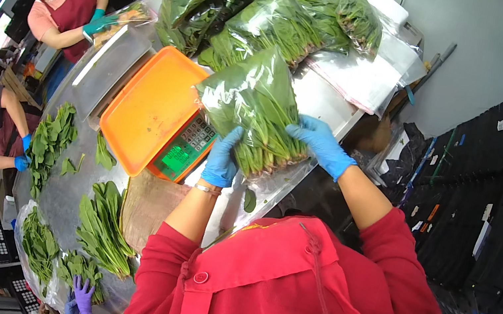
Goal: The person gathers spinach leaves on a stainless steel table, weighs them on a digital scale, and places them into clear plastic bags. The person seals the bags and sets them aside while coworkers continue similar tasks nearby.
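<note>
Between my two blue-gloved hands is a clear plastic bag of leafy greens (260,108), its cut stems towards me and its leaves pointing away. My left hand (222,159) grips the bag's near left side, close to the stem ends. On the right side, my right hand (322,144) holds it with fingers over the stems. Just left of the bag stands a digital scale with an orange tray (154,109). Its green display (175,161) is lit beside a keypad. Nothing lies on the orange tray.
Several filled bags of greens (265,23) are heaped beyond my hands. Flat plastic bags (357,70) lie at right. Loose bunches (108,227) rest on the metal table (73,196). Co-workers' gloved hands (83,296) work along its left side. Black crates (471,196) are stacked at right.
</note>
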### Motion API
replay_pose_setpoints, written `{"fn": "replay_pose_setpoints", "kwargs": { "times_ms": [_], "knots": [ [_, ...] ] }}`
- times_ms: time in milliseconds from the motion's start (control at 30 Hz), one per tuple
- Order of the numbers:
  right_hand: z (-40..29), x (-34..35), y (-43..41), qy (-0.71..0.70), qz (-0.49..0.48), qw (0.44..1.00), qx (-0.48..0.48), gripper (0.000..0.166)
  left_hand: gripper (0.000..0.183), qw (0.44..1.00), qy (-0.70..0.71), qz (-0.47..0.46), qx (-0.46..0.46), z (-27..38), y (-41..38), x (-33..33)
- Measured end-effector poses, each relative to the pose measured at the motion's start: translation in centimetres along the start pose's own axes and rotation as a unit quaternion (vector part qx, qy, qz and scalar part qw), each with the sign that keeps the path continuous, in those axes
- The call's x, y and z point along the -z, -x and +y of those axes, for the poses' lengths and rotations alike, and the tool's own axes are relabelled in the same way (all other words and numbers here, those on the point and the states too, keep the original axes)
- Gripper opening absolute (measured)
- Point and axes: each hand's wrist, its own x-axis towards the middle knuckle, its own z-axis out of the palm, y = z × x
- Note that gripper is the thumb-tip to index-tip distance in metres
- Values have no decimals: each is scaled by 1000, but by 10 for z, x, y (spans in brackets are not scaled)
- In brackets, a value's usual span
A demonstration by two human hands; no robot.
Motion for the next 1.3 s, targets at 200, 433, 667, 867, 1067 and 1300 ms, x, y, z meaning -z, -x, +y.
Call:
{"fn": "replay_pose_setpoints", "kwargs": {
  "times_ms": [200, 433, 667, 867, 1067, 1300],
  "knots": [
    [18, 26, 33, -344, -45, 938, 5, 64, 36, 989, 135, 4, 63, -2, -11, -43],
    [13, 28, 4, -473, 87, 875, -52, 45, 57, 981, -185, -65, -16, -4, -14, -93],
    [-85, 119, -124, -402, -60, 898, 170, 42, 43, 873, -462, 53, -143, 9, 40, -59],
    [-118, 130, -194, -451, 117, 879, 97, 54, 48, 618, -726, 241, -183, 15, 131, -13],
    [17, -47, -105, 93, -247, 959, -105, 29, 34, 465, -769, 439, -3, -27, 199, 28],
    [75, -145, -17, 164, -437, 872, -145, 53, 14, 644, -703, 270, -133, -80, 167, -2]
  ]
}}
